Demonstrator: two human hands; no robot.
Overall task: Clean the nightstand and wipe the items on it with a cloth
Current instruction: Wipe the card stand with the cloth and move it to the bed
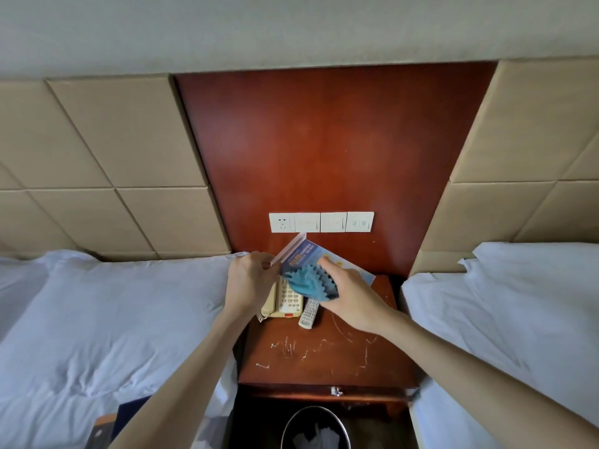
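A reddish wooden nightstand [327,354] stands between two beds, its top streaked with white scratch marks. My left hand [251,280] holds a blue printed sign card in a clear stand [311,254] tilted above the back of the nightstand. My right hand [348,294] grips a blue cloth [309,281] and presses it against the card's face. Under the hands sit a cream telephone [287,301] and a white remote control [309,314]; the hands and the cloth cover the telephone's upper part.
White-sheeted beds [107,319] flank the nightstand on both sides. A row of white switches and a socket [321,222] is set in the wood wall panel behind. A black waste bin [316,427] with paper stands below the nightstand's front. A drawer latch [337,391] shows at the front edge.
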